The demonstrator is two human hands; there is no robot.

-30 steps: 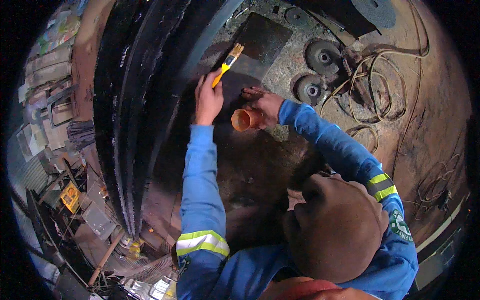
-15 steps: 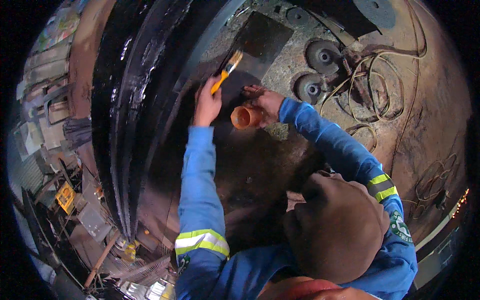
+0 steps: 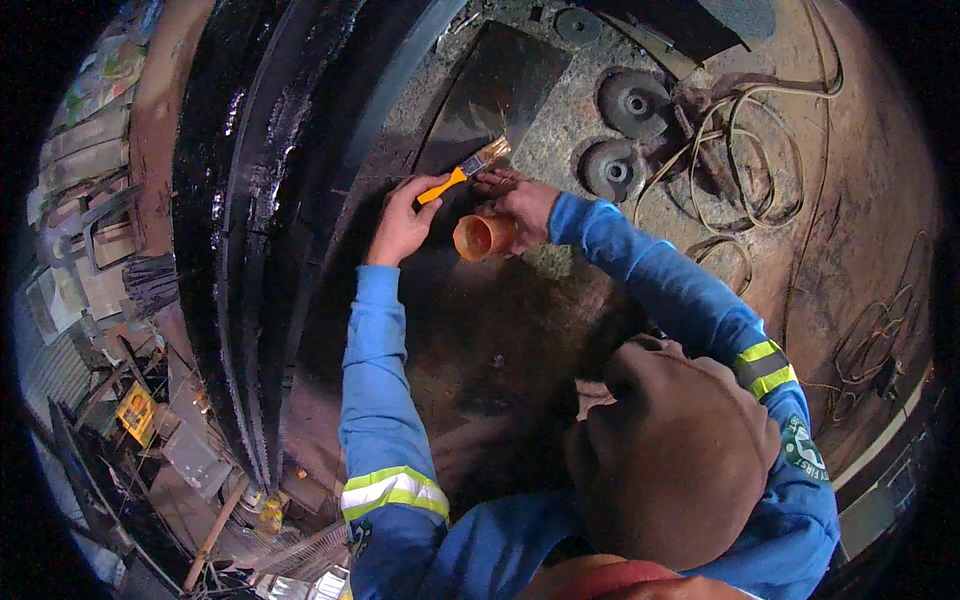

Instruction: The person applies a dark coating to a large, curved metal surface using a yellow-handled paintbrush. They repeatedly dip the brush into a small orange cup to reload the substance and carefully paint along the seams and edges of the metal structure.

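My left hand [image 3: 403, 220] is closed around the yellow handle of a paintbrush [image 3: 455, 184]. The brush slants up to the right, its pale bristles close above the fingers of my right hand [image 3: 520, 205]. That hand grips an orange plastic cup [image 3: 468, 240] from its right side, partly hiding the cup's body. The open mouth of the cup faces me, and the brush is apart from it. Left of my left hand run long, glossy black metal beams [image 3: 262, 190] with wet-looking highlights.
Several dark grinding discs [image 3: 634, 104] lie on the rough floor beyond my right hand, near a dark flat plate [image 3: 500, 85]. A looped cable [image 3: 765, 190] spreads at the right. Scrap and a yellow box [image 3: 136, 413] crowd the lower left, past the beams.
The brush has swung clockwise, its bristles moving right and down toward my right hand. My left hand has shifted slightly left. The cup stays in my right hand.
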